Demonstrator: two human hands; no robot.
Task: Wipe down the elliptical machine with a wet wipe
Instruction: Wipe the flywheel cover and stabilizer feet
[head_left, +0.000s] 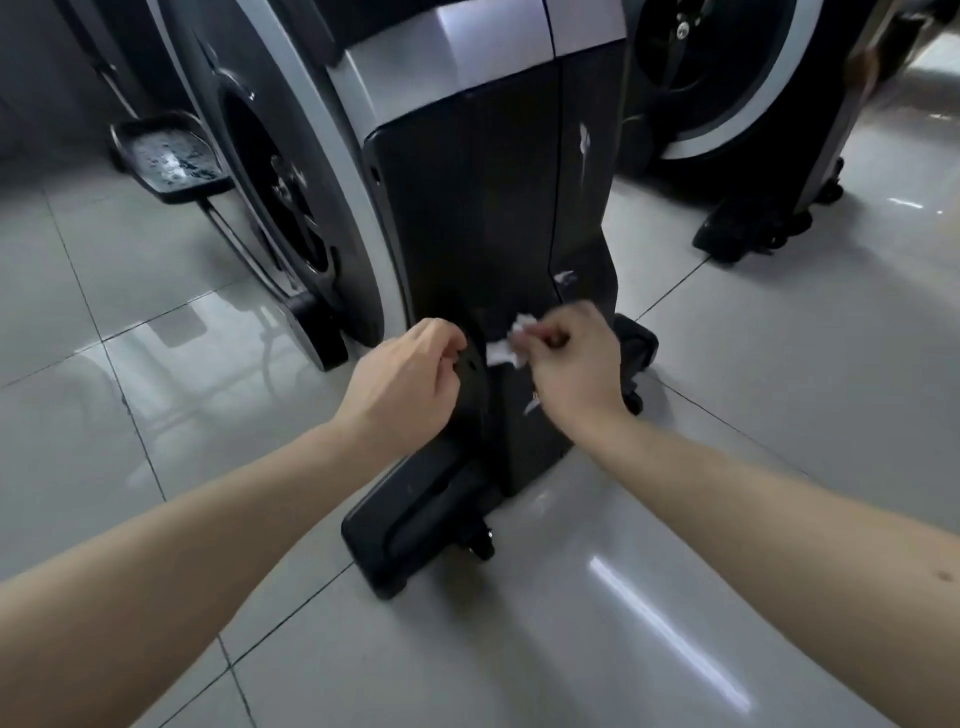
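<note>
- elliptical machine (467, 218): matte black plastic shroud, silver trim, mid-frame
- right hand (571, 358) pinching crumpled white wet wipe (506, 345)
- left hand (405, 374) curled round the shroud's edge

My bare forearms reach forward and down from the lower corners and converge toward the middle, wrists straight. My left hand (410, 370) shows its back, knuckles up, with the fingers curled under at the edge of the black plastic machine cover (467, 234); I cannot tell whether they grip it. My right hand (571, 358), just beside it, is a loose fist whose fingers (537, 332) pinch a crumpled white wet wipe (504, 351).
</note>
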